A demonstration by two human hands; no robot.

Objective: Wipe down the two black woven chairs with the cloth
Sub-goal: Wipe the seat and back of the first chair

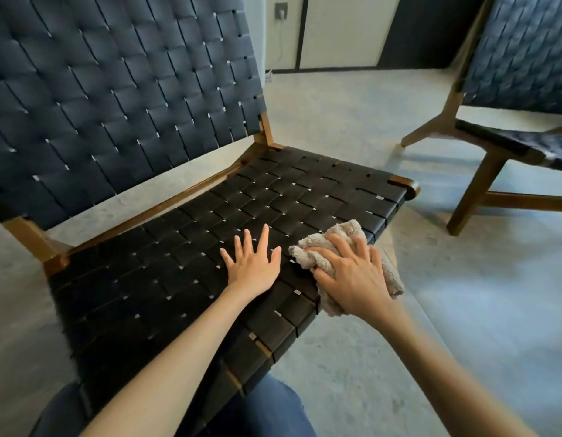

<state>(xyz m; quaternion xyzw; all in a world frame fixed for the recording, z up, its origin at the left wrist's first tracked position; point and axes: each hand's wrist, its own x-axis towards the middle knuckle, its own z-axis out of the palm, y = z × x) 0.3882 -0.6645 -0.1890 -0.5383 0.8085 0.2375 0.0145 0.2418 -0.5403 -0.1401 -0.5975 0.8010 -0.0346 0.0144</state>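
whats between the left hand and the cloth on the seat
Only a narrow strip of bare woven seat separates the left hand from the cloth, seen in the head view.

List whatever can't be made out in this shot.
Head view only.
- Second chair: cut off by the right edge, weave blurred.
- Cloth: middle hidden under the right hand.
- Near chair: backrest top cut by the top edge.
- Wall outlet: too small for detail.
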